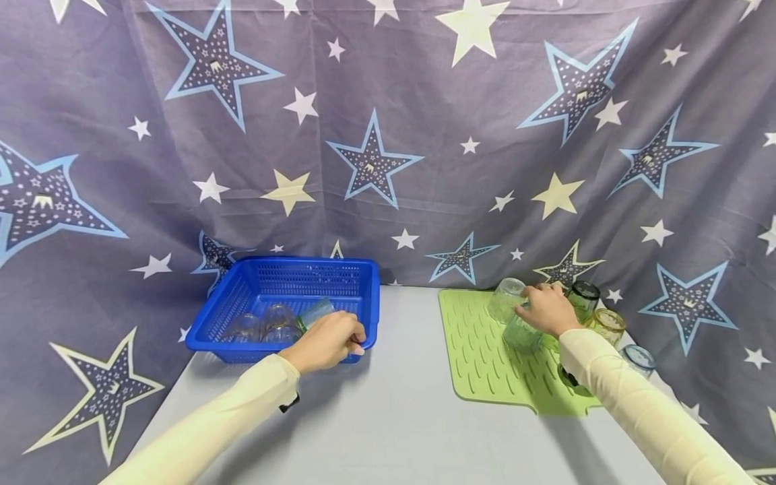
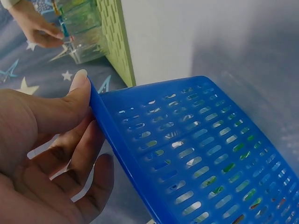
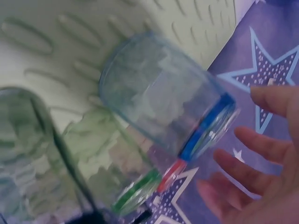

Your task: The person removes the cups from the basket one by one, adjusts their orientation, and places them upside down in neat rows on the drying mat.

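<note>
My left hand (image 1: 330, 340) pinches the near right rim of a blue plastic basket (image 1: 371, 296); in the left wrist view its thumb lies along the rim, with the fingers curled below. Inside the basket lie several glasses, among them a teal one (image 1: 316, 311) and a clear one (image 1: 245, 328). My right hand (image 1: 548, 310) is over the green drying mat (image 1: 467, 364), close by upturned glasses. A greenish glass (image 1: 521, 337) is partly covered by it in the head view. In the right wrist view, the relaxed fingers are just off a blue-banded glass (image 3: 159, 88).
A clear glass (image 1: 506, 304) stands on the mat's back part. Along the mat's right side are a dark-rimmed glass (image 1: 584, 298), a yellow-rimmed glass (image 1: 608, 325) and a bluish glass (image 1: 639, 358). A star-patterned curtain (image 1: 418, 222) hangs behind the white table (image 1: 400, 417).
</note>
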Action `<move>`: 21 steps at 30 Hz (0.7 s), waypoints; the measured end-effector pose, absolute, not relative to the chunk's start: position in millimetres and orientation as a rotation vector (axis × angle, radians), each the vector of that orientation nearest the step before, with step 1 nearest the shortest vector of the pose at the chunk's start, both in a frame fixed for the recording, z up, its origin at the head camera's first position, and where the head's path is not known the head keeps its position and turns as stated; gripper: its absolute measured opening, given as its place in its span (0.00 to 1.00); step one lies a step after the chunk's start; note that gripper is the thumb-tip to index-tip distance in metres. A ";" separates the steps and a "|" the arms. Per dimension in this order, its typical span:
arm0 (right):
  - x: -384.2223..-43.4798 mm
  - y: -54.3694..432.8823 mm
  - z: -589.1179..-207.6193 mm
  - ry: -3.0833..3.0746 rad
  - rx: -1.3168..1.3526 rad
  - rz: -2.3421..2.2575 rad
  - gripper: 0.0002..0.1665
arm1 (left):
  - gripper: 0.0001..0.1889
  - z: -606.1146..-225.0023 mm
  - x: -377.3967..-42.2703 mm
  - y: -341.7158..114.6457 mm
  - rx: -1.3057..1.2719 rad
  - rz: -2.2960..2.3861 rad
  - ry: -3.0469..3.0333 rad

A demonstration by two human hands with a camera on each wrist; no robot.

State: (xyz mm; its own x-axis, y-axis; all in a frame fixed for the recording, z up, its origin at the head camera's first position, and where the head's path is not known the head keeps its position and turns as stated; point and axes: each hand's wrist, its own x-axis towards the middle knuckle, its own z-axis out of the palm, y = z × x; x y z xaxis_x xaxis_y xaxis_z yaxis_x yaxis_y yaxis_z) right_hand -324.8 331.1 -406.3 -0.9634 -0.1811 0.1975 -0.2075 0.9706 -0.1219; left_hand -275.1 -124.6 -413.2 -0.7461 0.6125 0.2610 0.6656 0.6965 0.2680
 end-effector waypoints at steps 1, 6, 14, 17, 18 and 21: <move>-324.9 328.1 -406.9 -2.902 0.302 0.203 0.25 | 0.06 -412.8 -274.9 -124.8 -1.040 -0.530 -2.759; -326.0 308.5 -411.9 -2.770 0.373 0.229 0.19 | 0.01 -412.0 -274.2 -126.3 -1.033 -0.557 -2.777; -325.0 267.8 -420.0 -2.752 0.472 0.390 0.15 | 0.07 -407.0 -276.4 -128.9 -1.015 -0.539 -2.834; -323.3 248.8 -428.4 -2.725 0.568 0.440 0.13 | 0.07 -408.9 -274.2 -130.5 -0.998 -0.571 -2.844; -322.7 242.5 -431.5 -2.715 0.604 0.452 0.11 | 0.07 -409.7 -273.5 -131.0 -0.991 -0.587 -2.848; -319.0 223.5 -439.8 -2.702 0.678 0.489 0.08 | 0.06 -411.1 -274.2 -130.8 -0.988 -0.604 -2.853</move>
